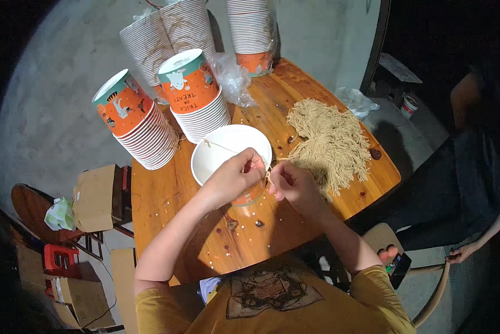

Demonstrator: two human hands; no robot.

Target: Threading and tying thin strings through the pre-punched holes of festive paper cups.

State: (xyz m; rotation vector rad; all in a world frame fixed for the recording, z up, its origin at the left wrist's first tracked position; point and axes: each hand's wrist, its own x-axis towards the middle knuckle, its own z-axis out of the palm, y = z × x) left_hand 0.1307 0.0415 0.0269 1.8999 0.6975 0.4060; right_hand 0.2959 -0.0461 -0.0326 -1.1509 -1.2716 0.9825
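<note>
A paper bucket, white inside with some orange on its outer side, stands mouth up in front of me. A thin tan cord runs from its far left rim across the opening to my hands at the near right rim. My left hand pinches the cord with thumb and forefinger. Close beside it, my right hand is closed on the cord too, just outside the rim. Whether there is a knot between the fingers is too small to tell. To the right lies a heap of tan cords.
Two stacks of nested upside-down orange buckets, one at the left and one beside it, stand behind the bucket. More stacks and crumpled plastic are farther back. White specks dot the wooden table. A person is at the right.
</note>
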